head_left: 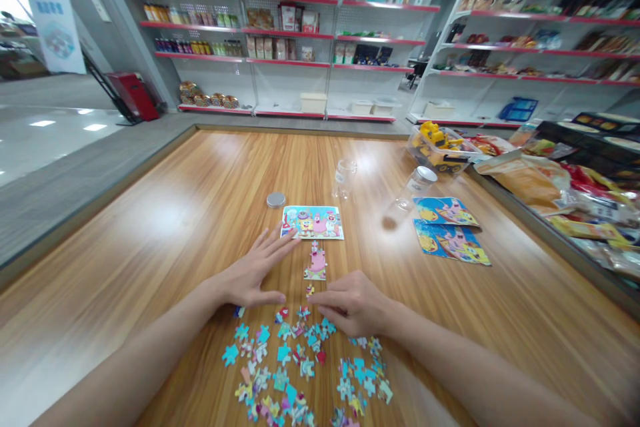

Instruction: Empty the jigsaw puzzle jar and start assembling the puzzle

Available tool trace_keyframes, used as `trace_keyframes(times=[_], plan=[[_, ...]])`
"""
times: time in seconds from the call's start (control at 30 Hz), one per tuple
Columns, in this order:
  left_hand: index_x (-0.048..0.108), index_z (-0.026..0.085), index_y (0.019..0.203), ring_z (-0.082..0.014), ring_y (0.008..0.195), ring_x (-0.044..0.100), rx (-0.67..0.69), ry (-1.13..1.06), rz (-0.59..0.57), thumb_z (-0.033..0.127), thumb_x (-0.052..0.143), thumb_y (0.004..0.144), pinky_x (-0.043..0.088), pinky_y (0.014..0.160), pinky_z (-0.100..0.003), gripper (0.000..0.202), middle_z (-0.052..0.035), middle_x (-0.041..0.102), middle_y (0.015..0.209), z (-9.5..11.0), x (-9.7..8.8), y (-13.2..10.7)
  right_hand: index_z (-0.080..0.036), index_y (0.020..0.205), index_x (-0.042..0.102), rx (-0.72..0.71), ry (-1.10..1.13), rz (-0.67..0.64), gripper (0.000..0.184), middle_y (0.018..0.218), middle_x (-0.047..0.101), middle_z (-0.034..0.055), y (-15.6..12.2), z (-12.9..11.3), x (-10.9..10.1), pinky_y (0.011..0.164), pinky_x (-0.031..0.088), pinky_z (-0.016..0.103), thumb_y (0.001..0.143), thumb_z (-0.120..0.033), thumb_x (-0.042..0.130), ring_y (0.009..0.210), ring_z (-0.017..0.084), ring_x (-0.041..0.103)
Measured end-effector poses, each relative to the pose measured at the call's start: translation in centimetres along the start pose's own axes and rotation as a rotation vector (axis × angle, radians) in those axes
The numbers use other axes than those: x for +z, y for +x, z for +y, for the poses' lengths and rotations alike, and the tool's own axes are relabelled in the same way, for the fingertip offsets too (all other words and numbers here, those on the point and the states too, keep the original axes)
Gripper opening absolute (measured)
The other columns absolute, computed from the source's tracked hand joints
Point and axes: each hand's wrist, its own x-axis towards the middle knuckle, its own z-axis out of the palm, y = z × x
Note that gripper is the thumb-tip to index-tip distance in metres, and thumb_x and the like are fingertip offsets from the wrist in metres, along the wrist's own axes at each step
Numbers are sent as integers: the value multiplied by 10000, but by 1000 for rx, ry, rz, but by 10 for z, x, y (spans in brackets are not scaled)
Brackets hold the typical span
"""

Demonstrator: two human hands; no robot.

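My left hand (257,270) lies flat on the wooden table (150,247), fingers spread, tips just short of a cartoon picture card (313,222). My right hand (353,303) rests knuckles-up with fingers curled at the top edge of a spread of several loose jigsaw pieces (300,373); whether it pinches a piece is hidden. Between the hands stands a small joined cluster of pink pieces (316,261), with one tiny piece (310,290) just below it.
A metal lid (275,199) and an open clear jar (344,179) lie behind the card. A second jar (410,195) lies on its side beside two more cartoon cards (450,227). A toy bin (440,147) and snack packets crowd the right edge. Store shelves stand behind.
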Motion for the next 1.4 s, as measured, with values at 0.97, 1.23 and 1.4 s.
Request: trace_keyframes(times=[0.97,1.23,1.4], plan=[[111,315,1595,-497,1477,25,31,107,-92,773,629,763,65,1154,-707,1081,-125,-52,1649,5,8,5,-171,959,736,-3,172,-53,247,599,655,2,4,10,1,502,374,232,865,-183,508,509,111,589],[115,314,1595,-488,1481,41,49,105,-59,724,640,792,90,1160,-703,1044,-124,-43,1650,13,11,7,-185,940,753,-5,185,-57,267,567,635,-2,6,9,1,477,359,236,831,-172,510,488,117,575],[110,306,1597,-480,1483,47,55,95,-63,717,618,816,93,1168,-692,1018,-119,-28,1652,13,11,7,-170,940,752,-59,289,-88,280,568,627,-2,5,8,0,493,378,226,845,-194,490,487,104,548]])
